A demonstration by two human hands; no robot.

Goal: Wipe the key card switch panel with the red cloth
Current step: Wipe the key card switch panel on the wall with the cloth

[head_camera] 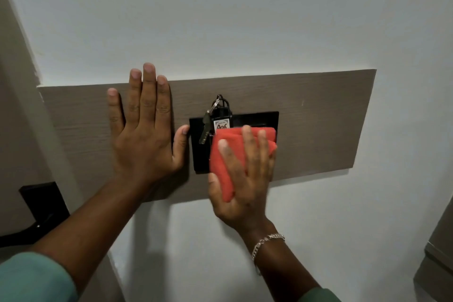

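A black key card switch panel [199, 152] is set into a grey-brown wooden board [318, 125] on a white wall. A key tag with a key [221, 120] hangs in the panel's top slot. My right hand [247, 179] presses a folded red cloth [226, 154] flat against the panel's right and lower part, covering much of it. My left hand [144, 130] lies flat on the board just left of the panel, fingers spread, its thumb touching the panel's left edge.
A black door handle and plate [44, 206] sit on a door at the lower left. A brown door frame [22, 81] runs up the left side. A grey cabinet edge [438, 252] shows at the lower right.
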